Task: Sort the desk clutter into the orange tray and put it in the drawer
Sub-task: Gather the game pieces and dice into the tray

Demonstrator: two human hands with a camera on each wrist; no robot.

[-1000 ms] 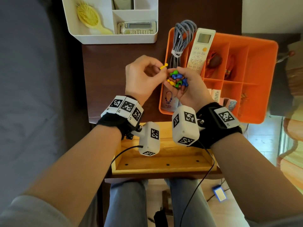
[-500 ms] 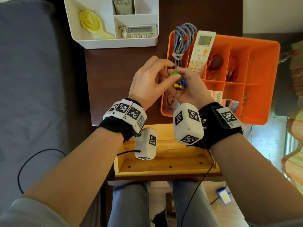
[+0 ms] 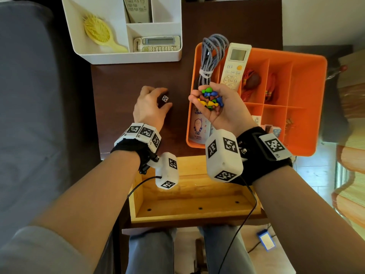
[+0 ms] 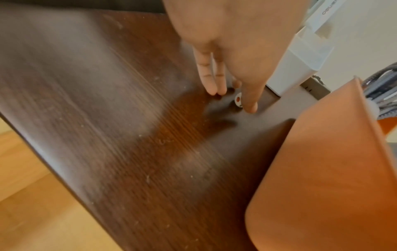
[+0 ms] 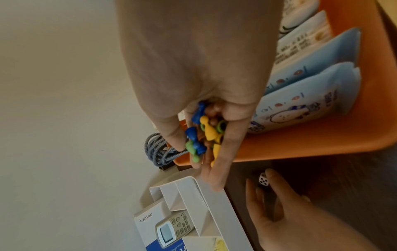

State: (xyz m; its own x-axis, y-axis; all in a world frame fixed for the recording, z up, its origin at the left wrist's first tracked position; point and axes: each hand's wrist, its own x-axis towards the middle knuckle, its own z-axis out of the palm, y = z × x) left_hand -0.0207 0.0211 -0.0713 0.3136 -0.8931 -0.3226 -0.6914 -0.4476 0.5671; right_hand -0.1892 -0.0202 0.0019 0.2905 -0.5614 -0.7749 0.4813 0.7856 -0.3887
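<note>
The right hand (image 3: 221,107) was held palm up over the near-left corner of the orange tray (image 3: 308,99), fingers curled into a cup around a heap of small coloured game pawns (image 3: 210,98) — green, blue, yellow and reddish-brown. They sat loose in the palm, none pinched singly.

The left hand (image 3: 150,107) was down on the dark desk (image 3: 118,95), left of the tray. Its thumb and fingers were closing around a white die (image 3: 165,98). In the left wrist view the fingertips (image 4: 250,108) came down on either side of the die, and one appeared to touch it. Whether it was actually gripped, I could not tell.

Judgement on handling: the die is light, rigid and smooth-faced, with nothing fragile about it. It would likely skid or roll if nudged on the polished wood, so a pinch on two opposite flat faces looks best. The pawns are equally light and hard, but rounded, so they may spill if the cupped hand tips.

The tray already held a grey cable (image 3: 211,54), a white remote (image 3: 235,68) and wipe packets (image 3: 198,125). The wooden drawer (image 3: 193,196) stood open below the desk edge.
</note>
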